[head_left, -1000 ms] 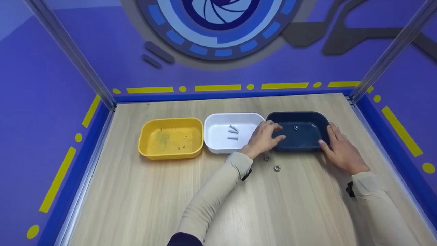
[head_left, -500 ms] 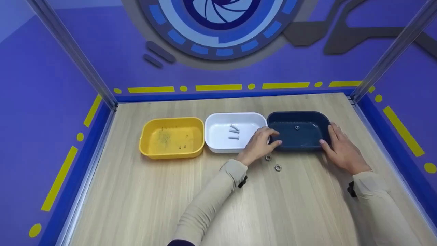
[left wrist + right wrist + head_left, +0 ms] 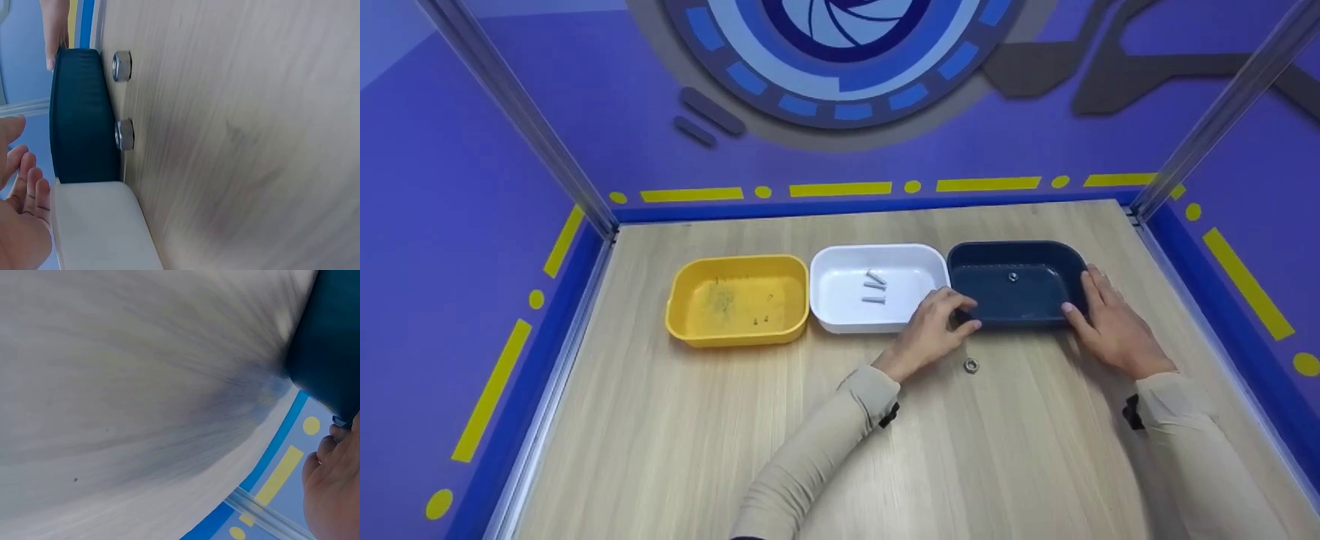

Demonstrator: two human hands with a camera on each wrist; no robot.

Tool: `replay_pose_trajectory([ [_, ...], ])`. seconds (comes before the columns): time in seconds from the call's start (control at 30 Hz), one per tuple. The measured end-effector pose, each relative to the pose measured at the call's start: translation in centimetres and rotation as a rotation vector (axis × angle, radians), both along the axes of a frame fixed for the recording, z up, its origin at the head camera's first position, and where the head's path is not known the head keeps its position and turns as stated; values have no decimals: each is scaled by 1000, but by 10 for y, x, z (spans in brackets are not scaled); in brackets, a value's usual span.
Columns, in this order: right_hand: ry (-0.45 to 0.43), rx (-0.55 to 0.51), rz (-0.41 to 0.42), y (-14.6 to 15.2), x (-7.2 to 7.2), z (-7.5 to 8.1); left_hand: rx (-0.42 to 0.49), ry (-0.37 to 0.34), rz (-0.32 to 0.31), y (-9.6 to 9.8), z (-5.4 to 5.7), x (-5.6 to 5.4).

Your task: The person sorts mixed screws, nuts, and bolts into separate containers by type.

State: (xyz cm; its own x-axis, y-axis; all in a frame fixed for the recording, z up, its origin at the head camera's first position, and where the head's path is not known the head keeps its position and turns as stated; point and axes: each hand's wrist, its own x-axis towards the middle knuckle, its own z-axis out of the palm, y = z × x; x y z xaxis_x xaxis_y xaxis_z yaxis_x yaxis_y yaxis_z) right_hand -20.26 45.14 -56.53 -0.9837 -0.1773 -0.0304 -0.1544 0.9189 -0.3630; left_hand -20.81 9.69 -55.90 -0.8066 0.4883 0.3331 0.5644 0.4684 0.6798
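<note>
My left hand [image 3: 926, 330] is over the meeting corners of the white tray [image 3: 840, 322] and the dark blue tray [image 3: 997, 319]. Its fingers are loosely bent, thumb apart, with nothing between them in the left wrist view. Along the dark tray's right end my right hand [image 3: 1117, 330] rests with fairly straight fingers, thumb near the front corner. A nut [image 3: 1012, 277] lies inside the dark tray. Another nut [image 3: 971, 365] sits on the table before it. The left wrist view also shows a second table nut [image 3: 125, 135], hidden by my left hand in the head view.
Three bolts [image 3: 874, 286] lie in the white tray. At left, the yellow tray [image 3: 735, 341] holds a few tiny dark pieces [image 3: 766, 319]. The trays stand in a row on the wooden table [image 3: 660, 435]. Blue-purple panels [image 3: 840, 161] enclose the back and sides.
My left hand has drawn back slightly toward me from over the dark tray and now covers one table nut in the head view. My right hand has stayed at the dark tray's end.
</note>
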Motion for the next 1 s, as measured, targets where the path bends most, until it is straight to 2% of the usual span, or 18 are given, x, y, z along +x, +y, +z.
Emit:
replay_pose_trajectory([
  [0.2, -3, -2, -3, 0, -1, 0, 12, -6, -49, 2, -1, 10],
  [0.53, 18, 3, -3, 0, 0, -1, -82, 29, -119, 4, -12, 29],
  [0.67, 14, 3, -6, -1, -1, 0, -125, 50, -116, 4, -18, 32],
  [0.87, 12, -9, -4, 0, -1, -1, -160, 25, -123, 1, -26, 34],
  [1.0, 10, -22, 0, 0, 1, -2, -169, 6, -82, -1, -30, 34],
])
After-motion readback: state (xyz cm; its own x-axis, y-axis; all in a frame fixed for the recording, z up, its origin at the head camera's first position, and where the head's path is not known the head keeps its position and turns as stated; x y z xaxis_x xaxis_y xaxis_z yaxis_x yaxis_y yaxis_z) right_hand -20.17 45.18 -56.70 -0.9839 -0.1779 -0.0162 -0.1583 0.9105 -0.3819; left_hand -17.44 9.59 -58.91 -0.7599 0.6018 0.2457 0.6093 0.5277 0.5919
